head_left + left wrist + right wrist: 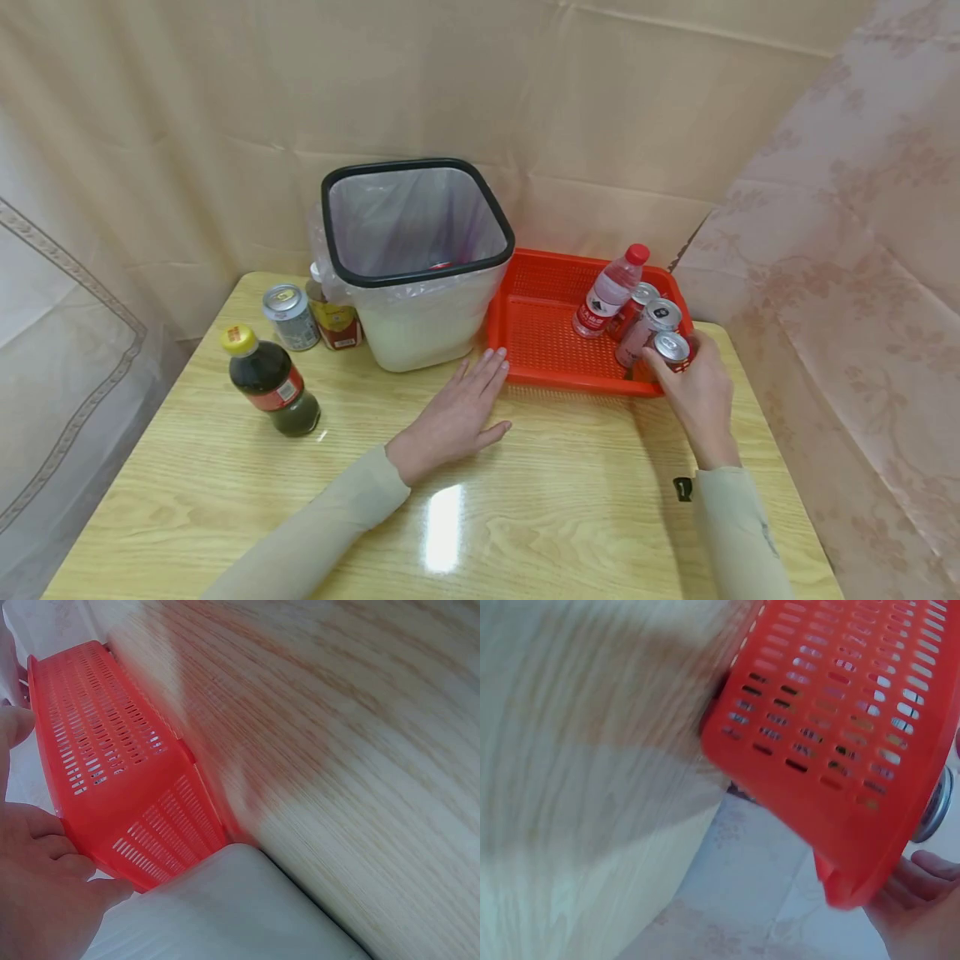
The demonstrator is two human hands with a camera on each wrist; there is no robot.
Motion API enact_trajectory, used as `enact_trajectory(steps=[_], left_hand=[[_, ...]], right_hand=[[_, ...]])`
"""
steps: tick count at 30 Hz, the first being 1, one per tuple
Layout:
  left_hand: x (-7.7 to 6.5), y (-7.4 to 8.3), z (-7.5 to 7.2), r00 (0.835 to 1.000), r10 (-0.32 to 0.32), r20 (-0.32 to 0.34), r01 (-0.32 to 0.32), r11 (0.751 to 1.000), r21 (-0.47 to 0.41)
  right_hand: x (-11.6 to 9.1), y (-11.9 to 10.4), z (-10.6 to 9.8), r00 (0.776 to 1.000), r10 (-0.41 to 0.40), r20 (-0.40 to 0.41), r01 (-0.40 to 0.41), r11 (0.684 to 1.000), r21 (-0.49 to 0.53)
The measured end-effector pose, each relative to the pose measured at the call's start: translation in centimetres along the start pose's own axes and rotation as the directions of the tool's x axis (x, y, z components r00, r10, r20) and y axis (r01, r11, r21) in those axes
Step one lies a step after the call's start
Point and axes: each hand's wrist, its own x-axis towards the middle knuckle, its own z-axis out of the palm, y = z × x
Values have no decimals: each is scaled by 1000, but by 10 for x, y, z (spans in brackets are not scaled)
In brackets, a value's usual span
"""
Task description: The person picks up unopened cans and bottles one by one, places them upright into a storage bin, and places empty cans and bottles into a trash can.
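Observation:
My right hand [701,392] grips a drink can [671,348] with a silver top, thumb on one side and fingers on the other. That can stands in the front right corner of a red plastic basket [555,381]; in the right wrist view the basket wall [795,795] hides most of it. Beside it are a pinkish can [643,340], a red can [628,317] and a clear bottle [609,296] with a red cap, leaning. My left hand [453,417] lies with straight fingers, fingertips right at the basket's front left corner; its wrist view shows the fingers along the rim.
Left of the basket stands a white bin [427,333] with a black rim and clear liner; something red shows inside. Further left are a dark cola bottle [273,387] with a yellow cap, a silver can [291,318] and a yellow-and-brown bottle [335,321]. Curtains surround the wooden table [540,517].

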Motion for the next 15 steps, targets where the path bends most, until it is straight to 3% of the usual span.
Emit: enact_trajectory(steps=[7,15], left_hand=[[0,0,-1,1000,-2,1,2,1000,-2],[0,1,-1,1000,-2,-3,2,1000,0]], right_hand=[[-12,16,-9,998,-47,43,49,998,-29],[-16,33,-5,981,-114,155,128,988,-82]])
